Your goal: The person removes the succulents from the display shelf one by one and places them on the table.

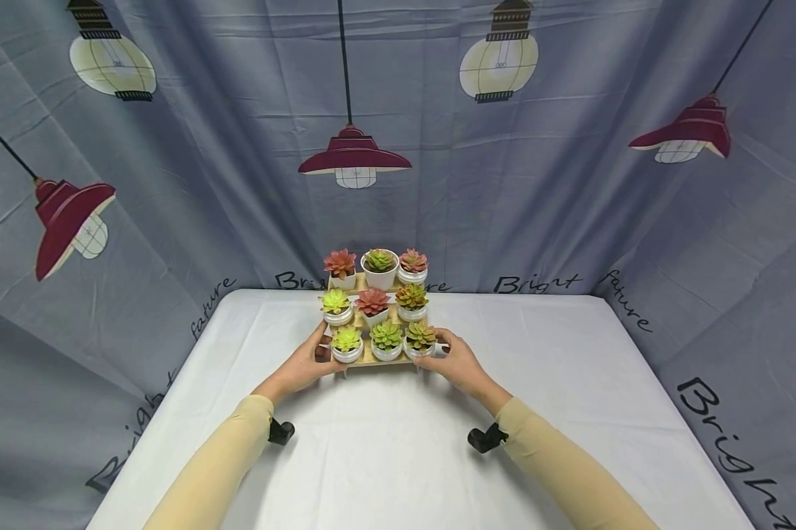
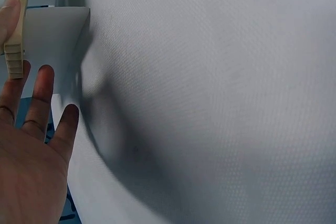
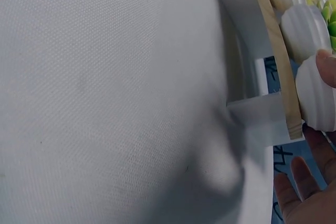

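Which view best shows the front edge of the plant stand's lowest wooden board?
The right wrist view: the board's front edge runs long and close, with white supports under it. The left wrist view shows just one end, at the left hand; the head view shows it smaller, below the front row of pots.

Grey-blue curtain with red lamp prints behind a white tablecloth

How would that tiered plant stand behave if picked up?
The plant stand is probably stiff, given its wooden front board. Potted succulents fill all three tiers, so it may feel top-heavy; no front lip shows, so pots could slide.
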`<state>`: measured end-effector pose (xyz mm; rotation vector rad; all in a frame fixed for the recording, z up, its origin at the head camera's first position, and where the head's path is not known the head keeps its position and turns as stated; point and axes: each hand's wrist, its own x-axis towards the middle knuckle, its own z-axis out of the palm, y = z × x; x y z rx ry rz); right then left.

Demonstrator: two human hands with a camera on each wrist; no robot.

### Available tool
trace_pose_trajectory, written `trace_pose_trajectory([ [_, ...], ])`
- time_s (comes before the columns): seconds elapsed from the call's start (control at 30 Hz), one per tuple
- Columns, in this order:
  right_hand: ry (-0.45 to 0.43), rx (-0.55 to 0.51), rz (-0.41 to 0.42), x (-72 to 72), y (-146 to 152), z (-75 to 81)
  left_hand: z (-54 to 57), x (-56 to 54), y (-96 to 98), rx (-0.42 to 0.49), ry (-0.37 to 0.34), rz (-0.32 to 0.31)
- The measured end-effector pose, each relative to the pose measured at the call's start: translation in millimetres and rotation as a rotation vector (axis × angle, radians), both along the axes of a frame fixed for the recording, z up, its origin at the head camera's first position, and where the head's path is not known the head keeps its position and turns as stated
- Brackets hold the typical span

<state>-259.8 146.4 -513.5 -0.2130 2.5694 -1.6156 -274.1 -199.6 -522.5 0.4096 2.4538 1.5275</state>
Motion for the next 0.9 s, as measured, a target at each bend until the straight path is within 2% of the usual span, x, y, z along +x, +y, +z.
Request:
trace_pose_trajectory([
  [0.33, -0.026, -0.04, -0.002, -0.9, 2.9, -4.0, 5.1, 2.7, 1.9, 0.004, -0.011, 0.007],
  [0.47, -0.033, -0.04, -0.004, -0.3, 10.0, -3.0, 1.8, 2.6, 0.5, -0.013, -0.008, 0.009],
  [0.7, -0.02, -0.044, -0.026, -7.5, 39.8, -1.3, 2.7, 4.1, 0.1, -0.012, -0.025, 0.023],
  [0.9, -0.003, -0.017, -0.095, -19.5, 74.0, 2.7, 4.8, 3.7, 1.8, -0.01, -0.018, 0.012],
])
